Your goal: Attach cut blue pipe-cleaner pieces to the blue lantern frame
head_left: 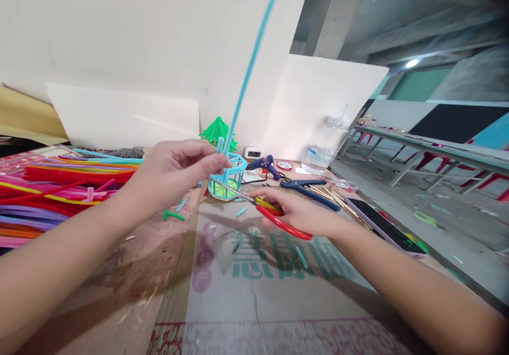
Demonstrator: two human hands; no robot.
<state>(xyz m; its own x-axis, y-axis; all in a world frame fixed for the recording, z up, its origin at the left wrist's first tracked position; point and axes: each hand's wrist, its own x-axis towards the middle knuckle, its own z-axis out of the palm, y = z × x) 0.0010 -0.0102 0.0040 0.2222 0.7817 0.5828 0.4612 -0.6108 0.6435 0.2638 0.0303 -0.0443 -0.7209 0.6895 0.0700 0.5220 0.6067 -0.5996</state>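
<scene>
My left hand point(186, 167) pinches a long light-blue pipe cleaner point(254, 53) that rises past the top of the view; a short light-blue length point(220, 144) stands beside it in the same grip. In my right hand point(288, 209) are scissors point(274, 218) with red and yellow handles. Their blades reach left to just under my left fingertips, by the pipe cleaner's lower end; whether they touch it I cannot tell. Behind the hands stands a small light-blue frame point(238, 167) on a green base, with a green pointed roof-like piece point(218, 131) behind it.
Bundles of coloured pipe cleaners point(79, 177) lie at left. A blue glue gun point(267, 165), blue-handled pliers point(312, 189), wooden sticks point(338, 198), a phone point(384, 225) and a clear plastic jar point(324, 145) are at right. Cut light-blue bits point(301, 257) lie on the printed sheet point(222, 307).
</scene>
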